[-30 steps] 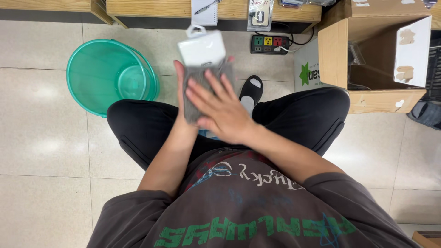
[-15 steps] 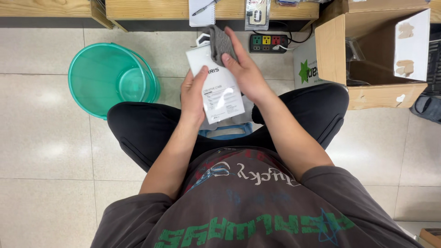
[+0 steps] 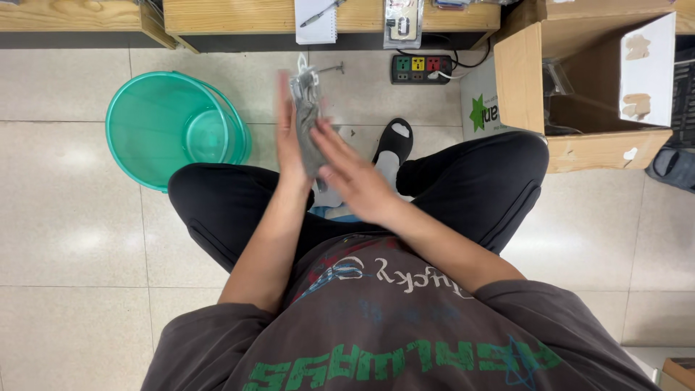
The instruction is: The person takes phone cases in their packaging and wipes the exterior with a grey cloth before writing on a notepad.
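The floor (image 3: 65, 239) has pale tiles. A green bucket (image 3: 170, 130) stands at ten o'clock, a power strip (image 3: 423, 69) at twelve, and a cardboard box (image 3: 579, 80) at two.
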